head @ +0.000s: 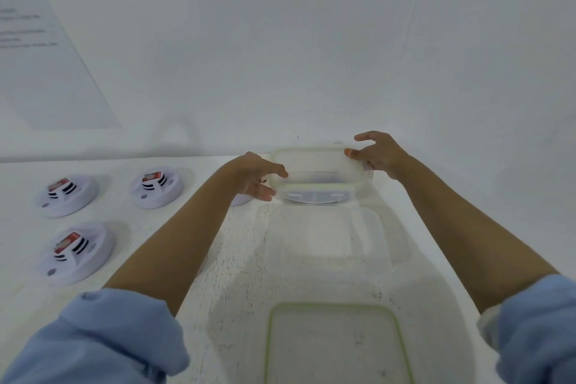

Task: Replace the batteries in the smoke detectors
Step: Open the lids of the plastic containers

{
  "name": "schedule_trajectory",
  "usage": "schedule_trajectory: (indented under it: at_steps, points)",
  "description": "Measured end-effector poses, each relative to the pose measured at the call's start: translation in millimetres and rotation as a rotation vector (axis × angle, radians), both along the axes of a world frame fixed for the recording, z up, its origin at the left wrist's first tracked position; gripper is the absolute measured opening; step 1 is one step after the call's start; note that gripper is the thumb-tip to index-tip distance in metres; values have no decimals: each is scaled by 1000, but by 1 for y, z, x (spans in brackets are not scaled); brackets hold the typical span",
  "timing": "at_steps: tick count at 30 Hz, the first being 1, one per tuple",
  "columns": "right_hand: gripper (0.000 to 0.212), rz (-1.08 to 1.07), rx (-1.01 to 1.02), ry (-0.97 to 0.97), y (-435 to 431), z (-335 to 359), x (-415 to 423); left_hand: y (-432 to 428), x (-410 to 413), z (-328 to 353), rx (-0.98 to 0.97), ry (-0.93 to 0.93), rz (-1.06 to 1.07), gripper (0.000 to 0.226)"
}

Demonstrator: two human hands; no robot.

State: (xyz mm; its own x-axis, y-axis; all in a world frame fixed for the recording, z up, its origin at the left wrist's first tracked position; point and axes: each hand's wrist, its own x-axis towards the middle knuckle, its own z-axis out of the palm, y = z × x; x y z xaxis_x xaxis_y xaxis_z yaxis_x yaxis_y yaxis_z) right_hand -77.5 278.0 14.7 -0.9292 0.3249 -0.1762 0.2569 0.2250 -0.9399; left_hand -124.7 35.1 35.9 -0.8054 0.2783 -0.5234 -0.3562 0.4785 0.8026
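Gripping a clear plastic container [318, 179] by both ends at the far edge of the counter [237, 274]. Left hand [257, 176]: thumb over the green-sealed rim, fingers against the side. Right hand [378, 154]: thumb pinching the far right corner, index finger raised. Well to the left on the counter, three white smoke detectors [157, 185].

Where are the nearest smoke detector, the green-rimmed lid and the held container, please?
Nearest smoke detector [76, 254]: head view, top centre.
Green-rimmed lid [338, 349]: head view, clear middle.
Held container [311, 162]: head view, clear wall.

White table [237, 259], printed sheet [46, 65] on wall [311, 40], green-rimmed lid [336, 349]
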Motion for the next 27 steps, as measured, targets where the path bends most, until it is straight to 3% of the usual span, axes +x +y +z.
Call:
schedule_trajectory:
  at_steps: [7, 12, 17, 27]
  points:
    - [54, 50, -157, -147, 6, 15, 20, -8, -3, 0, 114, 138, 131, 66]
    - [60, 24, -211, -71, 6, 31, 24, -16, -2, 11, 241, 164, 159, 50]
    - [54, 4, -262, 56, 1, 49, 48, -21, 14, 27, 388, 220, 186, 49]
    - [48, -7, -200, 237, -27, 63, 115, -41, 77, 53, 492, 319, 141, 48]
